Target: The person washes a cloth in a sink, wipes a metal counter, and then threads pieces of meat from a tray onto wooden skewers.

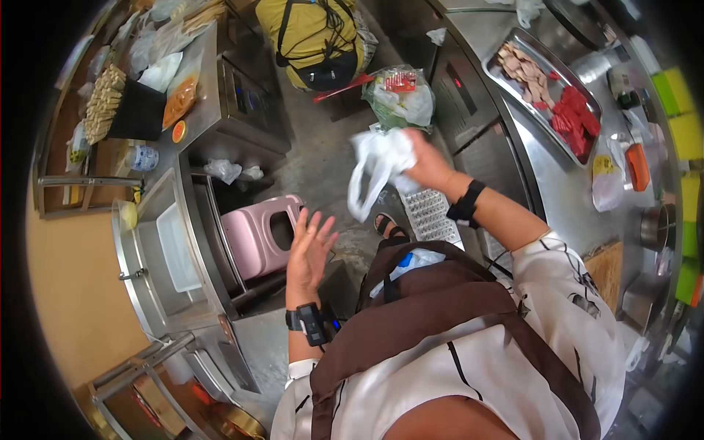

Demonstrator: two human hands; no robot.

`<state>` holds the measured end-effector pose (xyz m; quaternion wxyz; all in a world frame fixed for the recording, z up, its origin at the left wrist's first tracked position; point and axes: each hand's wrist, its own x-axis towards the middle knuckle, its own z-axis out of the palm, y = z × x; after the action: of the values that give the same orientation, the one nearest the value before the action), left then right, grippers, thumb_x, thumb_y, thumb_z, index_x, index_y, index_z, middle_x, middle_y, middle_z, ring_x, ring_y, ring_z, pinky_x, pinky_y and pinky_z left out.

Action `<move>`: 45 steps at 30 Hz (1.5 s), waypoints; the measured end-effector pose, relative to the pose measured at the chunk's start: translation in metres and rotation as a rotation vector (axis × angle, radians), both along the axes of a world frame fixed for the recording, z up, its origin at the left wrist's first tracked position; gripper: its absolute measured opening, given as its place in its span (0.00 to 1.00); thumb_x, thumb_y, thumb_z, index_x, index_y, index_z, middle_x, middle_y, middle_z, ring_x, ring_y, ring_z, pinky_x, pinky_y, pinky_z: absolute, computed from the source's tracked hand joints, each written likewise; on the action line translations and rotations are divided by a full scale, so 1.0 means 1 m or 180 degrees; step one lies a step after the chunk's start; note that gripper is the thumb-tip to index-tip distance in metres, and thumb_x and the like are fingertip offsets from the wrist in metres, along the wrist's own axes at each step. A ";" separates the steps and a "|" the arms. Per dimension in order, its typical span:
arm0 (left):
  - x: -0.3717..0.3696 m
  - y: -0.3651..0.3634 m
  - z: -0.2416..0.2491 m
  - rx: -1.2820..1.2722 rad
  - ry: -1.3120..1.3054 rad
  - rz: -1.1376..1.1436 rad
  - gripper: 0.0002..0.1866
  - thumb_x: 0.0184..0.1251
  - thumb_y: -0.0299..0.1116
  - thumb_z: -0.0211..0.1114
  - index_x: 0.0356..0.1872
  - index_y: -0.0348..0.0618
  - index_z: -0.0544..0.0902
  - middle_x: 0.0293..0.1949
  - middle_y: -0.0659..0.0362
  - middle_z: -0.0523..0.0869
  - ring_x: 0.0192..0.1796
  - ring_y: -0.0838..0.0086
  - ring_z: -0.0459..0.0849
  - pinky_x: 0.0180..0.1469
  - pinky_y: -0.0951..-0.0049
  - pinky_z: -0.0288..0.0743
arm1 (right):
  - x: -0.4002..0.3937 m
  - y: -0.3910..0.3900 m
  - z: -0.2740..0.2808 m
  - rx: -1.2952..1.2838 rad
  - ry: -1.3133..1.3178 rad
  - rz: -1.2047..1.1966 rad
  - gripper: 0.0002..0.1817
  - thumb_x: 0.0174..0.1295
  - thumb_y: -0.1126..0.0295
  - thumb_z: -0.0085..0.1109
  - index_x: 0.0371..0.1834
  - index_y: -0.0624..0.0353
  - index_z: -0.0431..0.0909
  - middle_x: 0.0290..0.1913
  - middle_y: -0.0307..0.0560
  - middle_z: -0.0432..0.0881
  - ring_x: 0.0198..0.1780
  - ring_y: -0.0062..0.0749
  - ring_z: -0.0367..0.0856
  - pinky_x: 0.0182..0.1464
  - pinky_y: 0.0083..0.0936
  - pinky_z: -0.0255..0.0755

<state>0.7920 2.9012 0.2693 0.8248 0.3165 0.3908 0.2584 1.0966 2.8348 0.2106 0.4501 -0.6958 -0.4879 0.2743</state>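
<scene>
My right hand (427,166) is raised in front of me and grips a crumpled white plastic bag (375,167) whose handle loops hang down. My left hand (309,253) is lifted with fingers spread and holds nothing; it hovers above a pink plastic stool (258,233) on the floor. Each wrist carries a black band. A brown apron over a white patterned shirt fills the lower part of the view.
A steel tray (506,81) with red and pale food pieces lies on the right counter. A bag of greens (400,95) and a yellow bag (315,37) sit on the floor ahead. Steel counters and a sink (158,242) stand at left.
</scene>
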 end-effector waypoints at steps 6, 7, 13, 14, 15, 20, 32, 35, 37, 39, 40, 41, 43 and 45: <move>-0.027 0.074 -0.025 0.0140 0.0989 0.0372 0.29 0.68 0.36 0.57 0.67 0.37 0.61 0.66 0.50 0.64 0.65 0.62 0.67 0.66 0.58 0.60 | 0.142 0.093 -0.078 0.0350 0.0179 -0.1655 0.31 0.42 0.69 0.73 0.50 0.63 0.69 0.45 0.54 0.79 0.47 0.41 0.79 0.51 0.33 0.72; -0.029 0.081 -0.031 0.0156 0.1174 0.0419 0.27 0.69 0.35 0.58 0.66 0.37 0.64 0.65 0.51 0.66 0.64 0.62 0.68 0.65 0.59 0.61 | 0.179 0.110 -0.111 0.0090 -0.0607 -0.1662 0.29 0.42 0.67 0.73 0.49 0.65 0.72 0.47 0.55 0.79 0.51 0.43 0.77 0.53 0.35 0.70; -0.016 0.096 -0.080 -0.0371 0.2115 0.0531 0.23 0.67 0.32 0.59 0.61 0.36 0.70 0.57 0.55 0.75 0.57 0.68 0.75 0.57 0.68 0.69 | 0.246 0.217 -0.177 -0.0088 -0.0014 -0.2308 0.27 0.49 0.55 0.67 0.49 0.60 0.77 0.51 0.55 0.78 0.58 0.48 0.70 0.59 0.38 0.63; -0.017 0.097 -0.089 -0.0375 0.2284 0.0500 0.23 0.67 0.31 0.60 0.61 0.36 0.70 0.56 0.55 0.75 0.57 0.70 0.75 0.57 0.70 0.69 | 0.257 0.232 -0.190 -0.0685 -0.0253 -0.2213 0.30 0.50 0.51 0.66 0.52 0.59 0.76 0.57 0.55 0.73 0.64 0.48 0.63 0.62 0.39 0.59; -0.017 0.098 -0.098 -0.0382 0.2456 0.0466 0.22 0.66 0.30 0.60 0.61 0.36 0.70 0.55 0.56 0.76 0.56 0.72 0.74 0.56 0.71 0.69 | 0.269 0.247 -0.208 -0.1280 -0.0494 -0.2095 0.33 0.51 0.47 0.64 0.56 0.57 0.74 0.63 0.56 0.69 0.69 0.48 0.56 0.65 0.40 0.55; 0.011 0.111 -0.128 -0.0589 0.3206 0.0404 0.20 0.65 0.25 0.60 0.58 0.36 0.71 0.52 0.55 0.77 0.56 0.72 0.74 0.58 0.74 0.68 | 0.319 0.322 -0.332 -0.2200 -0.1596 -0.0992 0.42 0.47 0.36 0.58 0.63 0.50 0.71 0.73 0.53 0.55 0.75 0.47 0.42 0.71 0.47 0.39; 0.111 0.165 -0.158 -0.0677 0.3248 -0.0389 0.18 0.66 0.25 0.58 0.56 0.37 0.72 0.54 0.54 0.76 0.58 0.69 0.73 0.61 0.72 0.66 | 0.283 0.277 -0.420 -0.3072 -0.1618 0.0935 0.41 0.45 0.47 0.66 0.59 0.62 0.68 0.58 0.53 0.72 0.64 0.48 0.65 0.66 0.47 0.52; 0.119 0.176 -0.169 -0.0617 0.3310 -0.0503 0.17 0.66 0.25 0.58 0.56 0.37 0.72 0.53 0.55 0.77 0.58 0.70 0.73 0.61 0.71 0.66 | 0.270 0.268 -0.445 -0.2687 -0.2031 0.1303 0.40 0.44 0.56 0.70 0.60 0.62 0.65 0.59 0.54 0.70 0.65 0.46 0.63 0.65 0.44 0.55; 0.121 0.178 -0.176 -0.0586 0.3323 -0.0473 0.17 0.66 0.25 0.59 0.56 0.37 0.73 0.53 0.55 0.77 0.57 0.70 0.74 0.61 0.71 0.66 | 0.271 0.272 -0.480 -0.2389 -0.2878 0.1138 0.34 0.48 0.57 0.65 0.58 0.62 0.67 0.59 0.55 0.69 0.64 0.46 0.63 0.64 0.45 0.55; 0.117 0.176 -0.183 -0.0585 0.3637 -0.0759 0.19 0.64 0.25 0.60 0.56 0.35 0.72 0.54 0.53 0.77 0.59 0.68 0.74 0.60 0.70 0.69 | 0.275 0.291 -0.526 -0.2088 -0.3530 0.0772 0.27 0.51 0.61 0.59 0.54 0.63 0.70 0.57 0.53 0.71 0.62 0.44 0.65 0.62 0.47 0.56; 0.116 0.175 -0.187 -0.0592 0.3816 -0.0844 0.20 0.64 0.25 0.61 0.57 0.34 0.71 0.55 0.53 0.76 0.60 0.67 0.74 0.60 0.69 0.70 | 0.277 0.310 -0.527 -0.2601 -0.3714 0.0889 0.22 0.53 0.66 0.53 0.53 0.60 0.72 0.54 0.51 0.73 0.60 0.42 0.68 0.61 0.42 0.59; 0.116 0.174 -0.192 -0.0654 0.3853 -0.0860 0.21 0.63 0.25 0.61 0.57 0.34 0.71 0.56 0.53 0.76 0.61 0.67 0.74 0.59 0.69 0.71 | 0.285 0.347 -0.536 -0.3999 -0.3669 0.1587 0.21 0.49 0.62 0.58 0.47 0.55 0.75 0.45 0.51 0.77 0.55 0.46 0.71 0.58 0.39 0.63; 0.112 0.164 -0.192 -0.0783 0.4020 -0.0718 0.21 0.63 0.26 0.62 0.57 0.34 0.72 0.57 0.52 0.75 0.61 0.68 0.73 0.58 0.69 0.73 | 0.304 0.326 -0.627 -0.3322 -0.5125 0.1141 0.09 0.55 0.66 0.53 0.39 0.48 0.79 0.37 0.43 0.79 0.43 0.33 0.77 0.38 0.31 0.72; 0.105 0.146 -0.195 -0.0889 0.4034 -0.0438 0.22 0.64 0.31 0.62 0.59 0.38 0.71 0.57 0.51 0.75 0.60 0.65 0.75 0.56 0.69 0.74 | 0.312 0.316 -0.675 -0.3455 -0.4688 0.0493 0.11 0.62 0.64 0.49 0.46 0.48 0.75 0.40 0.39 0.77 0.42 0.28 0.77 0.36 0.34 0.71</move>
<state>0.8973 3.0467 0.0745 0.4826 0.3216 0.8102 -0.0849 1.4084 3.1507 -0.4644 -0.3827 -0.7761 -0.5009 -0.0175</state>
